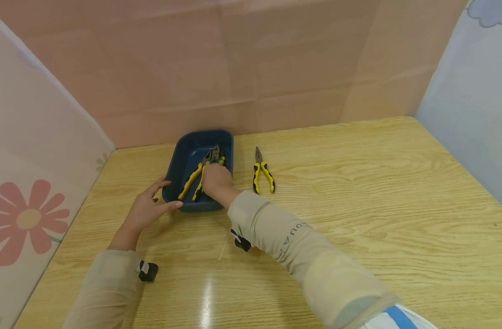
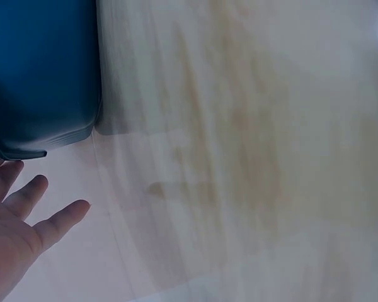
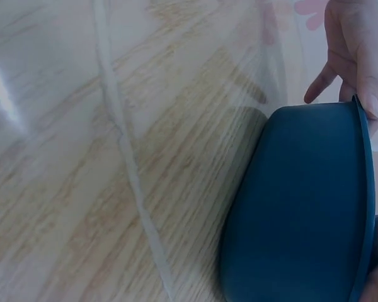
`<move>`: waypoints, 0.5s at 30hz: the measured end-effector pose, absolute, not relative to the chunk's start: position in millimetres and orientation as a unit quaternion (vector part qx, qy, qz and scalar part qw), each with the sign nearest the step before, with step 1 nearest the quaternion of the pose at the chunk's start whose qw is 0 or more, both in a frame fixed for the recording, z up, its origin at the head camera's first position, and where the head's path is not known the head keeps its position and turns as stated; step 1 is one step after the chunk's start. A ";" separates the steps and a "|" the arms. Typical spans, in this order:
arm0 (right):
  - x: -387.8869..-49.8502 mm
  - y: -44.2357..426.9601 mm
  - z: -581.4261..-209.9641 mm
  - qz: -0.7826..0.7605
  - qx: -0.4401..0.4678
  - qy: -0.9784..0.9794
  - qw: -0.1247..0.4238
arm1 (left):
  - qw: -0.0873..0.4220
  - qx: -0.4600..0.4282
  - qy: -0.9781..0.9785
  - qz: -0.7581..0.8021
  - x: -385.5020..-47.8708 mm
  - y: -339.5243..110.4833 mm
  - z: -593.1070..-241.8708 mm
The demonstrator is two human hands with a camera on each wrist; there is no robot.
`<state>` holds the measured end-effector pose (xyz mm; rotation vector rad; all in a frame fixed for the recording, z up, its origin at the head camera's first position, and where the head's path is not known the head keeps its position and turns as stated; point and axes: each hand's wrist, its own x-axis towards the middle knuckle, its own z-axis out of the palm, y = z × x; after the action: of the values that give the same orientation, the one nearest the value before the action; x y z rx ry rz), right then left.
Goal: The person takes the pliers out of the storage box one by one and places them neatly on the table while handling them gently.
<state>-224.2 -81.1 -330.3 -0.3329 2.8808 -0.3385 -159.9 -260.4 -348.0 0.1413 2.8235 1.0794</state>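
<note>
A deep blue plastic box [image 1: 178, 171] stands at the table's back left. My left hand [image 1: 146, 208] holds its near left corner, thumb on the near rim and a finger at the left rim; the other fingers spread beside the wall. Inside lie pliers [image 1: 190, 182] with yellow and black handles. My right hand [image 1: 216, 179] reaches in with curled fingers, gripping another pair of pliers [image 1: 216, 152] whose metal head points to the back; the hand covers most of the handles. Right of the box, long-nose pliers [image 1: 258, 157] rest on the table, handles spread.
The wooden table [image 1: 358, 192] meets a pinkish back wall [image 1: 275, 68] just behind the box. Side panels stand left and right, the left one printed with a flower [image 1: 28, 219]. A thin pale strip [image 1: 223, 247] hangs near the right wrist.
</note>
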 end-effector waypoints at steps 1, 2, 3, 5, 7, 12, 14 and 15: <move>-224.6 -80.6 -329.7 -0.116 -0.113 0.980 0.114 | 0.058 0.047 0.932 0.356 -159.9 -260.1 -347.9; -225.1 -80.0 -329.1 -0.119 -0.113 0.980 0.117 | 0.057 0.047 0.932 0.355 -160.0 -259.9 -347.8; -225.5 -79.4 -328.5 -0.122 -0.113 0.979 0.120 | 0.057 0.048 0.932 0.356 -159.9 -259.7 -347.7; -226.3 -77.7 -327.3 -0.134 -0.117 0.976 0.123 | 0.057 0.049 0.931 0.358 -159.6 -259.7 -347.4; -226.9 -75.7 -325.9 -0.150 -0.122 0.973 0.126 | 0.057 0.047 0.930 0.360 -159.0 -259.8 -346.8; -229.0 -71.8 -322.9 -0.201 -0.114 0.963 0.138 | 0.060 0.043 0.929 0.363 -158.4 -259.8 -346.7; -230.0 -70.8 -321.4 -0.222 -0.103 0.958 0.149 | 0.061 0.042 0.929 0.362 -158.0 -259.9 -346.8; -230.4 -70.4 -320.2 -0.234 -0.096 0.955 0.154 | 0.061 0.042 0.929 0.362 -157.8 -260.0 -346.7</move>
<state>-230.4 -70.4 -320.2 -0.2757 2.7386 -0.6709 -157.8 -260.0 -346.7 0.1262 2.8108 1.0958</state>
